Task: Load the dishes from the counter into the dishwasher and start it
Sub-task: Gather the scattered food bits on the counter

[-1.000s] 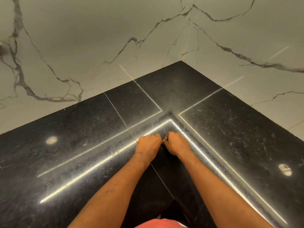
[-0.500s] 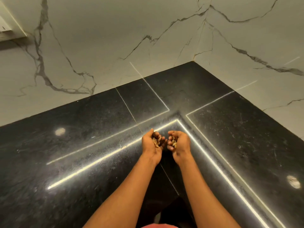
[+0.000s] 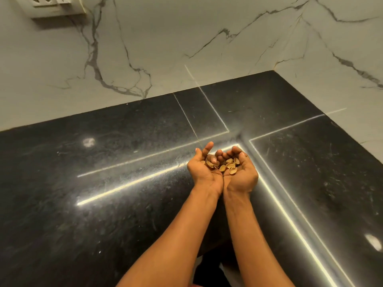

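Hands (image 3: 204,172) upturned now, shells (image 3: 228,165) inside.

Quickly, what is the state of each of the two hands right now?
Left hand: cupped palm up, fingers curled round pistachio shells.
Right hand: cupped palm up beside the left, also holding pistachio shells.

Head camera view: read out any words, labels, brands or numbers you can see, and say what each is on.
No readable text anywhere.
The socket plate on the wall shows only holes and a switch, no legible marking.
The counter, and the shells cupped in the left hand and right hand, bear no writing.
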Demonstrator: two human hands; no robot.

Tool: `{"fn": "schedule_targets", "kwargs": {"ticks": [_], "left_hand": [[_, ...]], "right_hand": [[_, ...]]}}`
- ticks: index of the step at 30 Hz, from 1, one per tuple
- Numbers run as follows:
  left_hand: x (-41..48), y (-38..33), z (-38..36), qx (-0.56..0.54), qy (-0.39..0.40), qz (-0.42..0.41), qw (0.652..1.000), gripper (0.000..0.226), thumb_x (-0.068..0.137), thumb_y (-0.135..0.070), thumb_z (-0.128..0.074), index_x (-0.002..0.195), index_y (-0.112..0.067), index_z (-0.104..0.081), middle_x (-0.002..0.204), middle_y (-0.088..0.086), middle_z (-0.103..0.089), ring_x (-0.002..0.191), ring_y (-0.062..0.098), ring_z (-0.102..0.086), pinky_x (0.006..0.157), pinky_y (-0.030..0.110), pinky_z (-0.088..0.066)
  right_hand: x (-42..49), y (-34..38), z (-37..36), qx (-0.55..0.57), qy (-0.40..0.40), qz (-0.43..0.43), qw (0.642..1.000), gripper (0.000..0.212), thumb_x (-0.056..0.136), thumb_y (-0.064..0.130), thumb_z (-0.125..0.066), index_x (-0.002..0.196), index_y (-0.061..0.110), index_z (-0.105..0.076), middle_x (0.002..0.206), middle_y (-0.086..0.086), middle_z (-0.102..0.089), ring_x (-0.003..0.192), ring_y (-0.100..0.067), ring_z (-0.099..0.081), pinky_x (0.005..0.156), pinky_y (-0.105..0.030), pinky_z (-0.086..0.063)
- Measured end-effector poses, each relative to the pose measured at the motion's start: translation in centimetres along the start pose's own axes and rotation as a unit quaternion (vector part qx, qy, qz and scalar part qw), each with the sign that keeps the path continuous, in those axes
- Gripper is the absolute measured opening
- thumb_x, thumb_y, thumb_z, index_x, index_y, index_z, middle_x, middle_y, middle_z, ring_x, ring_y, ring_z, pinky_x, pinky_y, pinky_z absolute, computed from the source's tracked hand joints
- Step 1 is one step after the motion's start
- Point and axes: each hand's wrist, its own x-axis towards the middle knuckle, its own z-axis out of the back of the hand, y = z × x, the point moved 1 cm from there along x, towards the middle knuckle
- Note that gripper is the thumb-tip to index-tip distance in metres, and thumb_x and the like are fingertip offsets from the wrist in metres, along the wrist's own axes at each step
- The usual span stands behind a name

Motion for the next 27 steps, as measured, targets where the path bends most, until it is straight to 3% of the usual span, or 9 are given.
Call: {"fn": "schedule_targets", "kwargs": {"ticks": [3,5,8,11,14,19,27], "left_hand": [[-1.1,-1.0,0.6,-0.013,0.018,-0.007,1.000,0.047,0.105,-0.033,-0.036,0.092,-0.003,-0.069,0.052,0.006,-0.051,0.062,0.020,-0.058,0.070,0.033,-0.051],[-2.1,-1.6,1.3,-0.022,0.040,-0.014,0.999,0.052,0.106,-0.036,-0.033,0.095,0.000,-0.069,0.069,0.013,-0.066,0.074,0.025,-0.064,0.082,0.037,-0.053],[-3.4,-2.2,2.5,-0.032,0.051,-0.028,0.998,0.056,0.107,-0.037,-0.028,0.102,0.003,-0.068,0.091,0.018,-0.073,0.092,0.029,-0.067,0.092,0.037,-0.052],[-4.9,-2.6,3.6,-0.040,0.051,-0.047,0.997,0.057,0.107,-0.036,-0.027,0.108,0.004,-0.067,0.104,0.020,-0.072,0.103,0.031,-0.067,0.097,0.039,-0.051],[-6.6,-2.9,5.2,-0.051,0.044,-0.077,0.995,0.057,0.107,-0.037,-0.027,0.109,0.004,-0.067,0.112,0.021,-0.071,0.116,0.033,-0.063,0.109,0.045,-0.043],[-9.6,-2.8,9.0,-0.081,0.035,-0.127,0.988,0.059,0.106,-0.039,-0.028,0.105,0.003,-0.069,0.102,0.019,-0.072,0.101,0.031,-0.067,0.108,0.047,-0.044],[-16.0,-4.1,17.5,-0.151,-0.009,-0.192,0.970,0.059,0.106,-0.040,-0.030,0.101,0.004,-0.069,0.101,0.021,-0.071,0.098,0.032,-0.067,0.102,0.048,-0.047]], "right_hand": [[-1.6,-0.2,-0.8,-0.006,0.026,-0.003,1.000,0.031,0.097,0.015,-0.036,0.088,0.001,-0.062,0.077,-0.012,-0.061,0.077,-0.030,-0.063,0.081,-0.039,-0.051],[-2.8,-0.5,-1.1,-0.001,0.038,-0.014,0.999,0.037,0.100,0.022,-0.034,0.091,0.001,-0.063,0.083,-0.012,-0.066,0.082,-0.027,-0.066,0.090,-0.038,-0.051],[-4.6,-0.7,-1.2,-0.009,0.058,-0.020,0.998,0.051,0.104,0.033,-0.026,0.101,-0.002,-0.064,0.096,-0.015,-0.069,0.098,-0.027,-0.067,0.100,-0.037,-0.049],[-6.2,-1.3,-1.2,-0.007,0.077,-0.043,0.996,0.057,0.104,0.038,-0.024,0.108,-0.004,-0.062,0.104,-0.018,-0.067,0.107,-0.030,-0.063,0.101,-0.037,-0.048],[-7.9,-2.0,-0.6,-0.016,0.102,-0.074,0.992,0.060,0.104,0.040,-0.022,0.110,-0.005,-0.061,0.105,-0.018,-0.066,0.106,-0.029,-0.064,0.094,-0.033,-0.053],[-11.7,-3.2,1.3,-0.037,0.137,-0.130,0.981,0.059,0.103,0.041,-0.023,0.109,-0.004,-0.061,0.105,-0.018,-0.066,0.104,-0.030,-0.064,0.096,-0.036,-0.052],[-19.9,-7.2,5.1,-0.076,0.165,-0.229,0.956,0.057,0.103,0.042,-0.025,0.106,-0.002,-0.062,0.100,-0.017,-0.067,0.099,-0.028,-0.064,0.097,-0.038,-0.049]]}}
